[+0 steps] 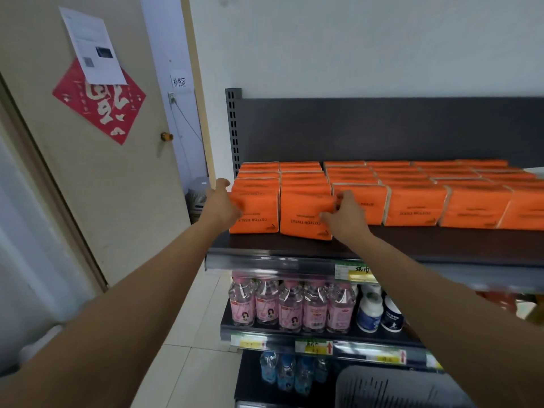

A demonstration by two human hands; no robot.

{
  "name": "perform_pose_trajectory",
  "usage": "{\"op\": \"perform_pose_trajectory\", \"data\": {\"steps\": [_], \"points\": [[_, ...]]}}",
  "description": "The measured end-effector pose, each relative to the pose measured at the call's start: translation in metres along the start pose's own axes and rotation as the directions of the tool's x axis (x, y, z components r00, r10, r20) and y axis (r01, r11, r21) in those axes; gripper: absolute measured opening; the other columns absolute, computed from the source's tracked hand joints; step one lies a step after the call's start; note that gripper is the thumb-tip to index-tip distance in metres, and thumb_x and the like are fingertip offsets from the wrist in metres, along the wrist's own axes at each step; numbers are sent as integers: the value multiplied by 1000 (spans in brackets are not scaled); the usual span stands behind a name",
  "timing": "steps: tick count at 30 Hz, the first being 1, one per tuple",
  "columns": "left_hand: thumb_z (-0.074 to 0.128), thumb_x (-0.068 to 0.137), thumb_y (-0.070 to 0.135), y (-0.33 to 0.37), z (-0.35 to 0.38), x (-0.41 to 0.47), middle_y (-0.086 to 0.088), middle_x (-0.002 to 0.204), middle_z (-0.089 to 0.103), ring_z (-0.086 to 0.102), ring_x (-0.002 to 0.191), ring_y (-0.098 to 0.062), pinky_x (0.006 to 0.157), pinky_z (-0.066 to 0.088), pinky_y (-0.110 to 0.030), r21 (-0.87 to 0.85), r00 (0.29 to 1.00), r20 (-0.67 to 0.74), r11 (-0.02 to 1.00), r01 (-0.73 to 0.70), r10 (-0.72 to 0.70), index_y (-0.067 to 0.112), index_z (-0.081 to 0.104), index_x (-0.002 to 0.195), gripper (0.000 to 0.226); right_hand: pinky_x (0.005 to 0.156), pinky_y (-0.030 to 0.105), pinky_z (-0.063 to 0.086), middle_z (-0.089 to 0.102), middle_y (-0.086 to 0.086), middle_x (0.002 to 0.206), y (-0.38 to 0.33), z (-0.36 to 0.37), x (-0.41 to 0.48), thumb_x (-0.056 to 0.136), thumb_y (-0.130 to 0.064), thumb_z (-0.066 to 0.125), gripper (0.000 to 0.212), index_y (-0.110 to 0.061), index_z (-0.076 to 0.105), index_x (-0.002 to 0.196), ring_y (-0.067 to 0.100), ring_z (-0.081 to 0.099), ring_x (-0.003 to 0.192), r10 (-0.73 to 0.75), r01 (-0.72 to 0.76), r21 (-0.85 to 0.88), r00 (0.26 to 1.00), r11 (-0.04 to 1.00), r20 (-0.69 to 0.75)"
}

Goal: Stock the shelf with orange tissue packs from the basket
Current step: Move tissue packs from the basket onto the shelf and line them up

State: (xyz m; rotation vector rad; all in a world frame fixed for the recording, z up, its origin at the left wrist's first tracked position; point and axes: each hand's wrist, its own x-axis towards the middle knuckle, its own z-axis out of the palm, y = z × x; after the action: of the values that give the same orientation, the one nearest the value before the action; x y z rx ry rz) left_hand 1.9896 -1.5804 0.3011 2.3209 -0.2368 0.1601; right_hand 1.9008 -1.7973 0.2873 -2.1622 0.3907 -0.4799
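Observation:
The dark top shelf (pixel 412 245) carries several rows of orange tissue packs (pixel 415 204). At its left end stand two front packs side by side: a left pack (pixel 259 213) and a second pack (pixel 303 214). My left hand (pixel 222 201) presses against the outer left side of the left pack, thumb up. My right hand (pixel 343 214) grips the right edge of the second pack, fingers spread over its front. Both packs rest on the shelf. The basket (pixel 391 387) shows only as a dark slotted rim at the bottom of the head view.
Below the top shelf a second shelf (pixel 294 329) holds pink bottles (pixel 290 304) and white-and-blue bottles (pixel 379 312). Blue bottles (pixel 291 372) stand lower still. An open door (pixel 97 160) with a red paper and a notice is on the left.

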Motion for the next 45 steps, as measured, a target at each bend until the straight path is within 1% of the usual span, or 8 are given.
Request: {"op": "perform_pose_trajectory", "data": {"steps": [9, 18, 22, 26, 33, 37, 40, 45], "points": [[65, 84, 10, -10, 16, 12, -18, 120, 55, 55, 99, -29, 77, 45, -36, -32, 998, -13, 997, 68, -68, 1, 39, 123, 47, 69, 35, 45, 50, 9, 97, 0, 14, 7, 89, -16, 63, 42, -3, 36, 119, 26, 54, 86, 114, -116, -17, 989, 993, -98], [66, 84, 10, -11, 17, 2, -19, 124, 50, 53, 112, -33, 79, 43, -33, -78, 994, -73, 994, 77, -83, 0, 37, 125, 51, 66, 31, 40, 53, 11, 105, 7, 15, -1, 91, -12, 59, 38, -2, 38, 121, 25, 52, 87, 104, -109, -29, 985, 994, -137], [66, 82, 11, 5, 18, -22, -22, 134, 36, 39, 123, -37, 99, 38, -41, 73, 977, -211, 997, 34, -18, 0, 37, 129, 56, 77, 38, 46, 54, 16, 120, 13, 0, -12, 91, -17, 58, 40, -4, 40, 125, 33, 58, 103, 80, -90, -48, 981, 995, -174], [64, 81, 11, 37, 31, -59, -18, 130, 39, 42, 119, -32, 96, 40, -38, 57, 969, -216, 992, -111, 121, 4, 45, 122, 46, 69, 32, 39, 55, 10, 105, 24, -23, -37, 93, -16, 55, 33, -6, 45, 122, 23, 52, 85, 5, -4, 3, 990, 1000, -142], [63, 84, 15, 95, 111, -159, -14, 118, 46, 50, 103, -28, 85, 37, -28, 29, 940, 68, 941, -338, 335, 5, 55, 109, 28, 66, 24, 38, 55, 3, 89, 73, -88, -108, 92, -13, 56, 14, -6, 59, 104, 17, 50, 80, -62, 61, -24, 998, 998, -32], [65, 83, 15, 105, 177, -208, -13, 112, 54, 56, 95, -29, 72, 39, -26, 59, 869, 409, 942, -332, 280, 5, 57, 107, 27, 75, 36, 50, 60, 6, 82, 139, -114, -143, 85, -8, 62, 17, -19, 57, 74, 21, 56, 79, 98, -71, -148, 977, 986, 189], [62, 86, 17, 97, 220, -244, -11, 114, 57, 52, 94, -23, 74, 39, -28, 144, 751, 638, 932, -333, 169, 5, 57, 111, 28, 83, 41, 53, 61, 9, 89, 188, -130, -174, 88, -9, 59, 7, -7, 66, 88, 27, 61, 84, 263, -158, -299, 898, 941, 353], [62, 86, 18, 60, 272, -284, -9, 109, 59, 56, 103, -26, 84, 45, -30, 253, 615, 788, 911, -326, 2, 4, 62, 103, 22, 89, 32, 48, 57, 7, 93, 249, -143, -208, 92, -13, 53, 29, -2, 64, 116, 27, 60, 96, 502, -185, -567, 722, 803, 476]]}}
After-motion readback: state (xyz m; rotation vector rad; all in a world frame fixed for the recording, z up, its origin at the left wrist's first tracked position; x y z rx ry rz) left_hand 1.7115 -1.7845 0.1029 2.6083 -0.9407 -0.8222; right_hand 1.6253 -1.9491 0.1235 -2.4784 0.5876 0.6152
